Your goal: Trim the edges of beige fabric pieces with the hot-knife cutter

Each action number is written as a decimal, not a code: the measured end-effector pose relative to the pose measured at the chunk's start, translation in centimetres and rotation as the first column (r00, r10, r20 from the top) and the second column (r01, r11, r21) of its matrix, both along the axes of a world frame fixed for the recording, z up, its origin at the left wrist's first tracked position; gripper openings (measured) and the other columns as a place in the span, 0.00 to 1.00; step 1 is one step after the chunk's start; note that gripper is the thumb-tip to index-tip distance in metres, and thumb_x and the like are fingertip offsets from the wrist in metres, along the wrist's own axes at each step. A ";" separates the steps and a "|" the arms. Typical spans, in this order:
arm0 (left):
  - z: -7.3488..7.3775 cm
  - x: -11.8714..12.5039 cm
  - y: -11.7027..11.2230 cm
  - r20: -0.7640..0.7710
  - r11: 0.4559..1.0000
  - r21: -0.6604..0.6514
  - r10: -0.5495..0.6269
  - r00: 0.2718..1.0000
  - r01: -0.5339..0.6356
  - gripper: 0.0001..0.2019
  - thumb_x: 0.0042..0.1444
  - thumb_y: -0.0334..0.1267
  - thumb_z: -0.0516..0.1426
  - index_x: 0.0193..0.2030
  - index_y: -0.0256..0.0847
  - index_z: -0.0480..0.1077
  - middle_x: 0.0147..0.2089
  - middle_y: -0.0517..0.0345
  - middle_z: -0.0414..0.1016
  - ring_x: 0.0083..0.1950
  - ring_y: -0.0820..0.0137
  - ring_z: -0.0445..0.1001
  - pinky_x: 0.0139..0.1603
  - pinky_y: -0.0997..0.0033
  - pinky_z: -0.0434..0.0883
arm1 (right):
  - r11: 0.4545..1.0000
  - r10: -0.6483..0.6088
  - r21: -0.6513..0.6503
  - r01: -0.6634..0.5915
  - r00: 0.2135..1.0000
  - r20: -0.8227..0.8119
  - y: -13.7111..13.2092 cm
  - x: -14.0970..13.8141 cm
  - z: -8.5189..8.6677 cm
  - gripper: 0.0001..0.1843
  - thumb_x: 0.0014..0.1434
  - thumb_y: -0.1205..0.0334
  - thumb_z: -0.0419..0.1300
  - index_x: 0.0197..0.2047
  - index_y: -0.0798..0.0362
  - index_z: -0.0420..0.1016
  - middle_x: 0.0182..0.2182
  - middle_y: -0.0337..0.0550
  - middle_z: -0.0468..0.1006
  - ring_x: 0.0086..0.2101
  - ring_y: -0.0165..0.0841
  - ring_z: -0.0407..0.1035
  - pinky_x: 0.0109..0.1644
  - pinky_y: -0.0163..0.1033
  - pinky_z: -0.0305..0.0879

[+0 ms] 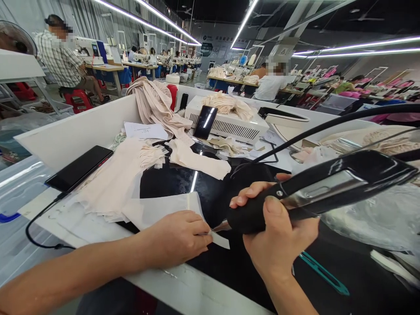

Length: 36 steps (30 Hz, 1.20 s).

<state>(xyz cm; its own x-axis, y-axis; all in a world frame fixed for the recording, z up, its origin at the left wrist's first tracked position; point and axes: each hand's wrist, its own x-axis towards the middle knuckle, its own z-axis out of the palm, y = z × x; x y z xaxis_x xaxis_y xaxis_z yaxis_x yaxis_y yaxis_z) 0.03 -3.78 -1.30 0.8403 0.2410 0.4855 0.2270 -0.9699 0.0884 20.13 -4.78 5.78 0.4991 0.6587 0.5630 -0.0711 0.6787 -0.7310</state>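
My right hand (278,232) is closed round the black handle of a hand-held heat press tool (328,186), whose shiny black upper arm runs off to the right. My left hand (179,236) is closed, pinching a narrow cream fabric strip (218,239) against the black work surface (210,197), right beside the tool's tip. A thin white fabric piece (157,210) lies just behind the left hand. A stack of cream fabric pieces (114,179) sits to its left.
A black phone (80,167) with a cable lies on the left wall of the white tray. A white machine box (229,122) with a second phone (205,122) leaning on it stands behind. Teal tweezers (323,273) lie at the right. Other people sit at sewing tables beyond.
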 end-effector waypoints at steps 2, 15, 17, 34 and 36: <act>-0.1 -0.1 0.0 0.004 1.000 0.000 0.000 1.000 0.000 0.05 0.89 0.34 0.66 0.58 0.37 0.85 0.55 0.49 0.90 0.58 0.60 0.91 0.70 0.60 0.88 | 1.000 -0.006 0.007 0.006 1.000 -0.014 -0.2 0.4 0.1 0.26 0.64 0.48 0.90 0.57 0.41 0.85 0.33 0.30 0.85 0.25 0.37 0.79 0.27 0.41 0.79; 0.0 -0.3 -0.1 0.056 1.000 0.022 -0.022 0.998 0.020 0.11 0.92 0.32 0.60 0.59 0.36 0.85 0.54 0.49 0.92 0.56 0.60 0.91 0.67 0.59 0.88 | 1.000 -0.029 0.002 0.029 1.000 0.003 -1.4 0.8 -0.4 0.26 0.65 0.46 0.91 0.57 0.39 0.87 0.34 0.31 0.84 0.26 0.36 0.78 0.29 0.41 0.82; 0.0 -0.3 -0.1 0.061 1.000 0.012 -0.022 0.998 0.021 0.10 0.92 0.33 0.60 0.59 0.35 0.85 0.54 0.50 0.92 0.57 0.60 0.92 0.68 0.59 0.88 | 1.000 -0.031 -0.003 0.031 0.999 -0.014 -1.3 0.8 -0.3 0.25 0.64 0.48 0.91 0.57 0.39 0.88 0.34 0.31 0.85 0.26 0.35 0.78 0.29 0.40 0.79; -0.3 -0.4 0.1 0.003 0.997 -0.071 -0.012 1.000 0.012 0.13 0.94 0.36 0.59 0.58 0.37 0.86 0.56 0.49 0.95 0.58 0.59 0.93 0.70 0.59 0.88 | 0.998 0.061 0.025 -0.061 0.998 0.000 -2.2 -0.3 -0.7 0.24 0.69 0.46 0.91 0.60 0.39 0.88 0.35 0.31 0.87 0.26 0.36 0.82 0.31 0.42 0.87; -0.3 -0.4 0.1 0.000 0.999 -0.048 -0.015 1.000 0.015 0.13 0.94 0.35 0.59 0.58 0.37 0.86 0.57 0.49 0.95 0.59 0.60 0.93 0.71 0.59 0.87 | 0.997 0.070 0.020 -0.070 0.998 -0.006 -2.2 -0.1 -0.4 0.24 0.69 0.47 0.91 0.59 0.39 0.89 0.35 0.31 0.88 0.26 0.35 0.82 0.31 0.40 0.86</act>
